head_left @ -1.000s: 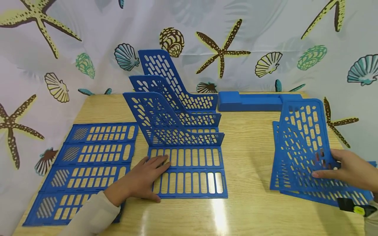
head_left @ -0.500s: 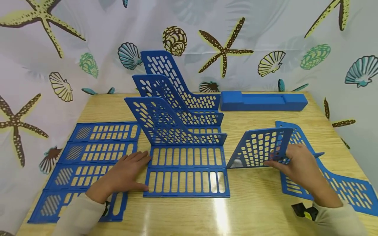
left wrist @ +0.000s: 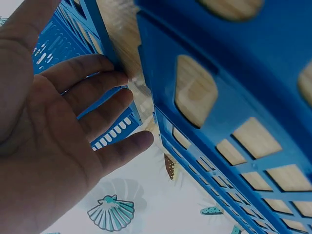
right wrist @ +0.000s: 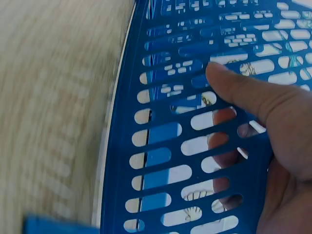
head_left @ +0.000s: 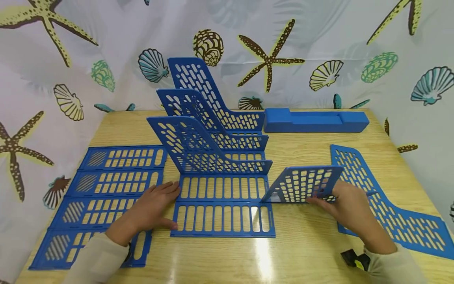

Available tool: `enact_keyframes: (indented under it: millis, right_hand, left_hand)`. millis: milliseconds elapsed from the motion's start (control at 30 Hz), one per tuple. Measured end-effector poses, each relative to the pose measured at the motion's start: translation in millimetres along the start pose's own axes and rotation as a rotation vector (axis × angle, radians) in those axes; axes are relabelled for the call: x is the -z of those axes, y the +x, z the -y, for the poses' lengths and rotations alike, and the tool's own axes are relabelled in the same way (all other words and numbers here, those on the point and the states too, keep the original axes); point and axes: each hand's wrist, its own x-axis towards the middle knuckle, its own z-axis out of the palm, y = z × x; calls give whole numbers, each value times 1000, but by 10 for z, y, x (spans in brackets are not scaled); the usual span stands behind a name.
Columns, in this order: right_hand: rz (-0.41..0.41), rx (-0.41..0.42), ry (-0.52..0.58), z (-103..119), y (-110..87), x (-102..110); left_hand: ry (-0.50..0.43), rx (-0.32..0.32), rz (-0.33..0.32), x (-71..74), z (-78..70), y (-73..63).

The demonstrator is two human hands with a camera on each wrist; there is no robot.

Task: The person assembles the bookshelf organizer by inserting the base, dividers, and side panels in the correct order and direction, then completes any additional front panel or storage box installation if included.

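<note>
My right hand [head_left: 351, 205] grips a blue perforated file divider [head_left: 296, 183] by its side, thumb on the near face, fingers behind, as the right wrist view shows. The divider stands tilted, its left corner at the right edge of the slotted blue base [head_left: 223, 203], near the seam between the two front base panels. My left hand [head_left: 149, 209] lies at the base's left edge, fingers extended and holding nothing; its palm shows in the left wrist view. Farther back on the base, several dividers [head_left: 203, 152] stand in a row.
Several flat blue panels [head_left: 113, 196] lie joined on the left of the wooden table [head_left: 305, 252]. Another divider [head_left: 393, 215] lies flat at the right. A long blue plastic piece [head_left: 315, 122] sits by the patterned cloth [head_left: 283, 79] at the back.
My right hand has lifted a divider off the pile on the right and brought it left to the base's edge. My left hand has slid off the base's slots to its left edge.
</note>
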Motion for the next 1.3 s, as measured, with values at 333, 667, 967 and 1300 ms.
enact_keyframes:
  millis: [333, 667, 967, 1300]
  right_hand:
    - [156, -44, -41, 54, 63, 73]
    - [451, -281, 11, -501, -281, 391]
    - [352, -58, 135, -398, -177, 223]
    - [485, -82, 213, -212, 55, 144]
  left_hand:
    - [-162, 53, 8, 38, 52, -75]
    - [-318, 21, 138, -4, 52, -61]
    - [-334, 7, 124, -41, 34, -25]
    - [-294, 10, 108, -51, 34, -4]
